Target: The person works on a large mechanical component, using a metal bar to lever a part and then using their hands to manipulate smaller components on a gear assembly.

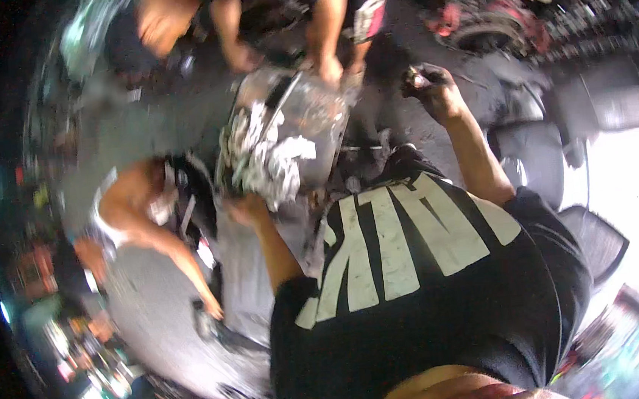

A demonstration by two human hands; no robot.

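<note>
We are standing over a worn metal panel, its right edge running down toward our black shirt. Dark floor is lying between that right edge and our right arm, leaving us room on this side. Past the left edge, a co-worker is bending low and taking up some of the space there. At the far edge, another co-worker's hands are hanging close to the metal.

White rags are lying bunched along the panel's left edge. Our left hand is hovering just beside them, at the near left corner; its fingers are blurring, so we cannot tell whether they are open or closed. Our right hand is hanging well apart from the rags, beyond the right edge, its blackened fingers curling around a small pale thing, too blurred for naming.

Big white printed letters are spreading across our shirt.
</note>
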